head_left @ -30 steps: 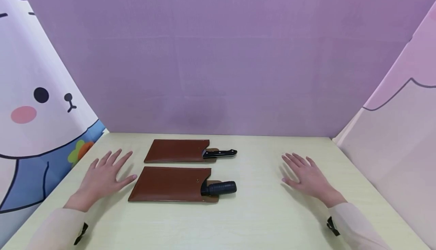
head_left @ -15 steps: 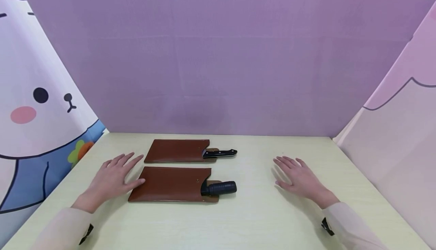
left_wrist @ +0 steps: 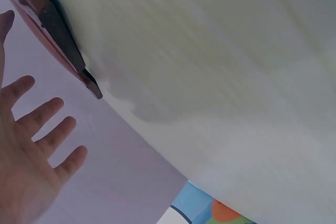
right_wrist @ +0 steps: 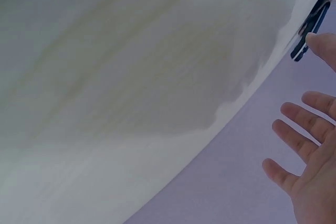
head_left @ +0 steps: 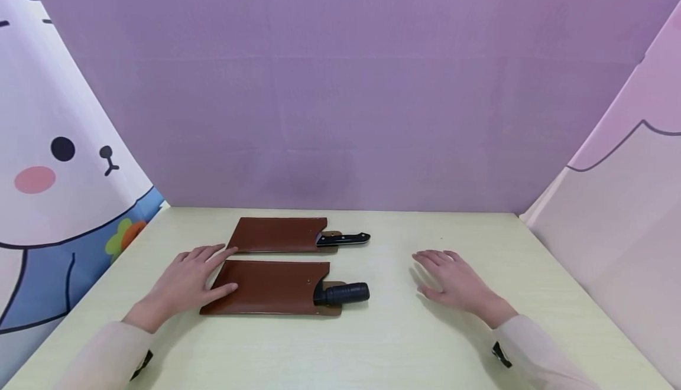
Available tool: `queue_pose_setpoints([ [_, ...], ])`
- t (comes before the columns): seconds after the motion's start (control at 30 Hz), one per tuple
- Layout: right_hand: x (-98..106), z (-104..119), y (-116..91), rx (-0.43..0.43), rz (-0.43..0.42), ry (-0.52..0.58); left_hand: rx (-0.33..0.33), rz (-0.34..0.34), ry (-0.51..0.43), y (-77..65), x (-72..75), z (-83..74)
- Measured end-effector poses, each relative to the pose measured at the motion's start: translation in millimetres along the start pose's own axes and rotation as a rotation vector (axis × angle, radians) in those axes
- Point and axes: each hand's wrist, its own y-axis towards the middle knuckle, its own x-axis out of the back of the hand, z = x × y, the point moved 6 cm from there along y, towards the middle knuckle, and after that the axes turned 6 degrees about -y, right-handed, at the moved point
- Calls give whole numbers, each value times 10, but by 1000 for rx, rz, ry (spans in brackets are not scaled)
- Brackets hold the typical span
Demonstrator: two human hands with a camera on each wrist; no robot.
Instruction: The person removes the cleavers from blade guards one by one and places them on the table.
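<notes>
Two brown sheaths (head_left: 273,288), two black handles (head_left: 346,293), two hands (head_left: 183,279), two sleeves (head_left: 109,354), one table (head_left: 383,343), apparently two dark wrist fittings (head_left: 502,355)

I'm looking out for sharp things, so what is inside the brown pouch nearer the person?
A black handle sticks out of the right end of the nearer brown pouch. Whatever it joins is covered inside, so I cannot tell whether there is a blade.

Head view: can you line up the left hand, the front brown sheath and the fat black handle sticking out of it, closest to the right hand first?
1. Fat black handle: on the side facing the right hand.
2. Front brown sheath: next, just left of that handle.
3. Left hand: farthest, by the sheath's left end.
</notes>
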Motion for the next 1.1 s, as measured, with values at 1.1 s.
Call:
queue_pose_setpoints([
  [1.1,71,666,380,172,33,93,-176,44,-66,153,-119,-424],
])
